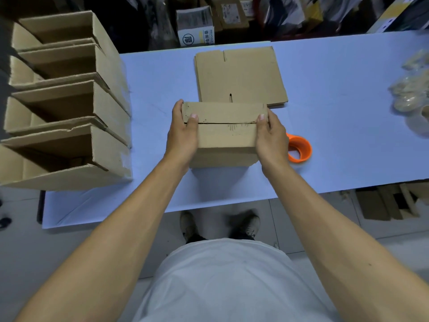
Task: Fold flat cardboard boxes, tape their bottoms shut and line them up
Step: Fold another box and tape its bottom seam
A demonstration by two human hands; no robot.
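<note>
Both hands hold a folded cardboard box (224,133) at the middle of the pale blue surface (325,112), bottom flaps up and closed along a seam that shows no tape. The left hand (183,133) has its grip round the box's left end, thumb laid across the seam; the right hand (270,135) does the same at the right end. A stack of flat boxes (240,76) lies just beyond. An orange tape dispenser (299,148) sits right of the box, partly hidden by the right hand. Four finished open boxes (67,98) stand in a line at the left edge. Far right lie pale wrapped items, perhaps bagged goods (411,89).
</note>
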